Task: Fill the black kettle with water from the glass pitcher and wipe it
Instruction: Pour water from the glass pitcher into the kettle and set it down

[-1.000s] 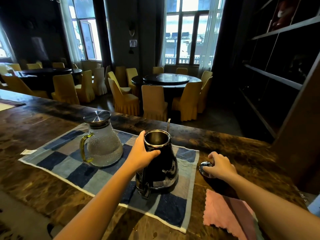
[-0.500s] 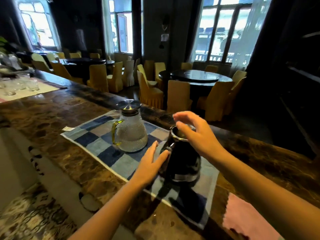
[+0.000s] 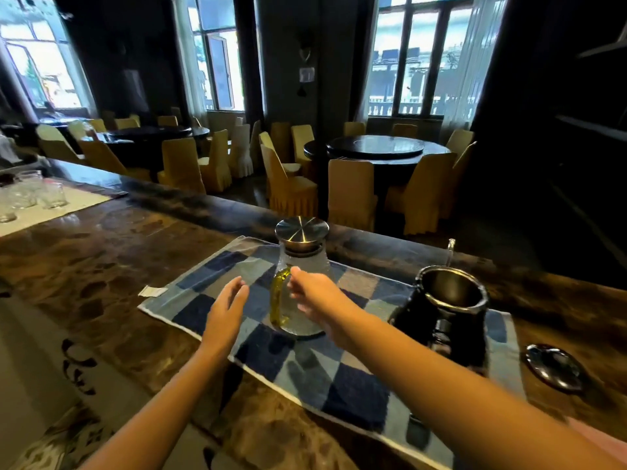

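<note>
The glass pitcher stands on the checked cloth, which lies on the counter. The right hand is just before the pitcher, at its handle, and whether the fingers touch the handle cannot be told. The left hand is just left of the handle, apart from it, over the cloth. The kettle stands on the same cloth well to the right of the right hand, its mouth uncovered. The kettle lid lies on the counter farther right, off the cloth. A group of glasses stands on a mat far to the left of the left hand. Behind the counter, beyond both hands, stand tables and chairs.
</note>
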`<state>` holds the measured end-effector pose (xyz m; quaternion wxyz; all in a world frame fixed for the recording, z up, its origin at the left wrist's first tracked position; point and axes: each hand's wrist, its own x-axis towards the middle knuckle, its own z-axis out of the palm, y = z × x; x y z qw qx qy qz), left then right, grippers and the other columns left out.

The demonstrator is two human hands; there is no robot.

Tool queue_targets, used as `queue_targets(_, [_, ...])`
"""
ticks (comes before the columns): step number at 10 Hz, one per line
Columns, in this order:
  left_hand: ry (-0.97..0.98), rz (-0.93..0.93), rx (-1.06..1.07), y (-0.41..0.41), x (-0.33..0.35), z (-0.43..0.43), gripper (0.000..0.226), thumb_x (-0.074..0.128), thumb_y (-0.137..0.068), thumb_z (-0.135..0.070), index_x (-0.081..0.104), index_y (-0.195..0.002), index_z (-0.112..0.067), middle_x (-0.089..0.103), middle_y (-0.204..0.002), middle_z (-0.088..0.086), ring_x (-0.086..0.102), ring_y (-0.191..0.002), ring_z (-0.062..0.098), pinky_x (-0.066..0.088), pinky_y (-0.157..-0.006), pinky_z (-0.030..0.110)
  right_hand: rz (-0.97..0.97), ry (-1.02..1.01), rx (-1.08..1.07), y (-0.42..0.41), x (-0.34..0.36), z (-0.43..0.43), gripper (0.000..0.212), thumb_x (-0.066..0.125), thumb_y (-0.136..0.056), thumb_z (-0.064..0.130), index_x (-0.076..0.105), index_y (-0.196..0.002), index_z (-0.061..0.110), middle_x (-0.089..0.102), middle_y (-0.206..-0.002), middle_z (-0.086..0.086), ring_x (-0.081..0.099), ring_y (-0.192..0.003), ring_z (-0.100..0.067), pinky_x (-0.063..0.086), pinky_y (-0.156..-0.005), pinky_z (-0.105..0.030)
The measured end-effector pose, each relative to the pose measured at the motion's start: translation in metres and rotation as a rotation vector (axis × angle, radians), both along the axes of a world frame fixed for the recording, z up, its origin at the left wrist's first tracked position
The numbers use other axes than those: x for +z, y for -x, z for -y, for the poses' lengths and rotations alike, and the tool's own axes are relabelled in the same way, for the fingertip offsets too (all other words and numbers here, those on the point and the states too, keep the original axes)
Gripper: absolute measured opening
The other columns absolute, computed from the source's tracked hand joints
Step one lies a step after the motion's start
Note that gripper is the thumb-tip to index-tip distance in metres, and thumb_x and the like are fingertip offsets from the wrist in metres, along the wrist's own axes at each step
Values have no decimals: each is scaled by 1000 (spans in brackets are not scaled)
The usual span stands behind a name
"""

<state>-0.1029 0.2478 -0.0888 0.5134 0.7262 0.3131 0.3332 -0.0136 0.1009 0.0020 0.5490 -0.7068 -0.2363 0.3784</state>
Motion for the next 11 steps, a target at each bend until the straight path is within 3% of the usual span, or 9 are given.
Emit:
queue_targets(1, [30, -94, -181, -21, 6, -24, 52, 40, -97, -36, 33, -143, -13, 35, -151, 10, 33, -138, 23, 27, -107, 30, -110, -53, -30, 5, -17, -26, 47, 37, -100, 41, 51, -131, 9, 54, -137, -13, 51, -125, -26, 38, -109, -38])
queue_targets(2, [108, -54, -291, -41, 12, -40, 57, 38, -96, -46, 36, -142, -13, 36, -150, 14, 33, -138, 31, 28, -114, 47, -157, -140, -41, 6, -27, -37, 34, 37, -100, 41, 57, -115, 18, 62, -125, -10, 58, -109, -19, 49, -90, -32])
queue_targets(3, [225, -32, -452, -52, 16, -37, 62, 39, -92, -55, 45, -133, -9, 44, -138, 30, 39, -127, 50, 37, -101, 59, -173, -225, -73, 9, -32, -38, 34, 33, -102, 37, 62, -103, 19, 70, -91, -3, 64, -91, -16, 48, -84, -30])
queue_targets(4, [247, -95, -505, -66, 14, -34, 60, 39, -95, -48, 40, -135, -4, 38, -137, 37, 36, -124, 58, 33, -100, 65, -198, -263, -124, 13, -34, -40, 37, 30, -103, 34, 58, -86, 16, 56, -65, 2, 55, -64, -11, 46, -71, -26])
queue_targets(5, [194, -60, -501, -79, 9, -32, 46, 39, -99, -24, 34, -142, -9, 43, -143, 22, 43, -130, 38, 39, -106, 44, -130, -213, -208, 10, -31, -38, 38, 30, -103, 30, 48, -72, 16, 41, -56, 3, 40, -51, -8, 36, -51, -19])
queue_targets(6, [45, 15, -594, -75, 2, -30, 49, 57, -89, -27, 39, -135, -23, 54, -125, -10, 55, -111, -3, 48, -83, 11, -20, -143, -315, 4, -30, -29, 44, 31, -102, 28, 42, -61, 17, 35, -49, 3, 32, -41, -7, 28, -41, -17])
queue_targets(8, [-102, 32, -625, -74, 2, -29, 79, 66, -72, -47, 33, -140, -26, 44, -133, -9, 45, -120, 8, 41, -94, 23, 140, -81, -505, -8, -30, -19, 42, 42, -94, 22, 42, -52, 19, 37, -44, 5, 32, -39, -7, 27, -41, -20])
queue_targets(10, [-53, -24, -612, -72, 14, -34, 94, 70, -62, -50, 32, -142, -19, 43, -145, 6, 45, -129, 23, 41, -106, 46, 297, 12, -558, -23, -18, -25, 42, 48, -89, 27, 43, -48, 18, 41, -42, 6, 36, -49, -15, 27, -50, -29])
queue_targets(11, [-11, -18, -622, -72, 29, -34, 90, 73, -66, -42, 33, -142, -16, 45, -144, 9, 47, -127, 22, 43, -104, 41, 317, 9, -564, -31, -2, -24, 45, 52, -87, 29, 41, -45, 19, 38, -43, 4, 34, -50, -15, 25, -51, -30])
